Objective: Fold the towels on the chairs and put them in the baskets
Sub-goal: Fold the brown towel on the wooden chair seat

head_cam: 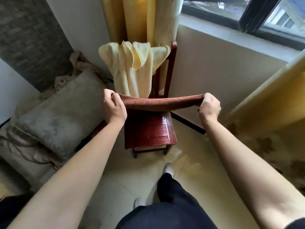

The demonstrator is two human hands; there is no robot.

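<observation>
Left hand [113, 107], right hand [209, 105]: fingers clamped on ends of brown towel [160, 104], fold incomplete. Yellow towel [133, 66] unfolded on far chair [148, 131]. Baskets not visible.

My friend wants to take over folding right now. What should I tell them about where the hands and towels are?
Left hand: gripping one end of the rust-brown terry towel.
Right hand: gripping the other end, so the towel is stretched flat between both hands, above the dark red wooden chair.
Pale yellow fluffy towel: draped unfolded over the chair's backrest.
Baskets: none in view.
Done: brown towel picked up; it looks partly folded, though I cannot tell how many folds.
Left: finish folding the brown towel, put it in a basket, then fold and store the yellow one.
</observation>
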